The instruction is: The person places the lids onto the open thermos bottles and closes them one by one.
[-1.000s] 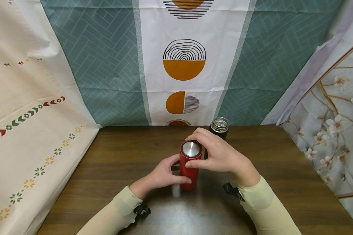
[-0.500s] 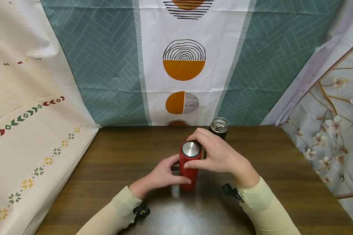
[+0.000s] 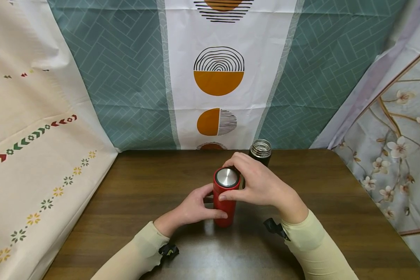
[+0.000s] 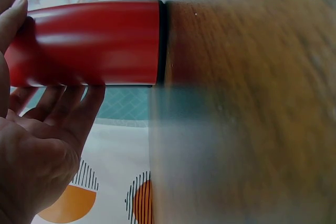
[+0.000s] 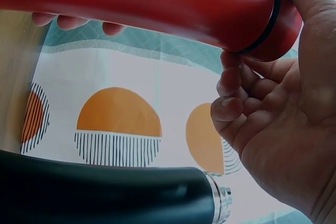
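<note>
A red thermos (image 3: 227, 206) stands upright on the table, its lid (image 3: 227, 177) in place with a brushed silver top. My left hand (image 3: 190, 208) grips the body from the left, thumb in front and fingers behind, as the left wrist view shows around the red thermos (image 4: 100, 43). From the right, my right hand (image 3: 266, 182) holds the lid between thumb and fingers; in the right wrist view, a black ring marks the seam below the lid (image 5: 286, 30). Behind that hand stands a black thermos (image 3: 261, 157), uncapped, with a bare steel threaded neck (image 5: 221, 200).
The brown wooden table (image 3: 143, 175) runs back to a teal and white patterned cloth (image 3: 133, 97). A cream cloth (image 3: 28, 155) hangs along the left side and a floral cloth (image 3: 388, 163) along the right.
Very little differs. My right thumb has shifted slightly left and its fingertips slightly right around the lid. The left hand and both thermoses keep their places.
</note>
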Demonstrator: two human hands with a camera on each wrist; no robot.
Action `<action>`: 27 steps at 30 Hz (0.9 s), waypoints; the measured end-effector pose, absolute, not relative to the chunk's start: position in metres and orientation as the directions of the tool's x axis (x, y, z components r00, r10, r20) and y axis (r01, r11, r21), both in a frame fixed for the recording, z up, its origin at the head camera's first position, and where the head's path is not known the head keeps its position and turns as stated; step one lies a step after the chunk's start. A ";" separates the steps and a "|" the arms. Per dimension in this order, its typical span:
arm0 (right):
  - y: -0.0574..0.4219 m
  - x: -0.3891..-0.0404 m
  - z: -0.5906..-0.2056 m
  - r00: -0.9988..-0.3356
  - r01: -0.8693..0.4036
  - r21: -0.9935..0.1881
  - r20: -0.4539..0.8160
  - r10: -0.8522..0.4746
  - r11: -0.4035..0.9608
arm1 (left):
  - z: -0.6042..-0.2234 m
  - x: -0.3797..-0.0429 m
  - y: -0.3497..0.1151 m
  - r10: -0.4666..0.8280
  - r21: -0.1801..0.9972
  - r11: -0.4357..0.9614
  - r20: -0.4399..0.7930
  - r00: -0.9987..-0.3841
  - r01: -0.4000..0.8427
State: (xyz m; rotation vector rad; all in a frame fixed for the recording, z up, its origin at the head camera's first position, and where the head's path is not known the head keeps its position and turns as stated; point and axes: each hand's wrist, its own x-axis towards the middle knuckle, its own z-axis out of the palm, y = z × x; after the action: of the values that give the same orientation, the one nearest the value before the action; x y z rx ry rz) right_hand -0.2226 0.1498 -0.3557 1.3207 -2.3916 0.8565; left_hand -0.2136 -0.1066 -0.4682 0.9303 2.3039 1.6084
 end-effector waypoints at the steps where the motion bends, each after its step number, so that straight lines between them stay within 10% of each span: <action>1: 0.150 -0.223 -0.356 -0.538 -0.842 -0.358 0.502 -0.677 0.404 | -0.469 -0.213 -0.107 0.582 0.894 0.221 0.200 -0.789 0.390; 27: 0.158 -0.228 -0.359 -0.441 -0.885 -0.376 0.495 -0.749 0.273 | -0.469 -0.213 -0.106 0.586 0.897 0.217 0.196 -0.786 0.386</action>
State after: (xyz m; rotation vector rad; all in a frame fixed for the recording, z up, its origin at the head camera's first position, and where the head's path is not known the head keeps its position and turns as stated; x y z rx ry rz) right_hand -0.2275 0.1577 -0.3591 1.5190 -2.3225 0.9115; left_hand -0.2133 -0.1062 -0.4688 0.9309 2.2996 1.6080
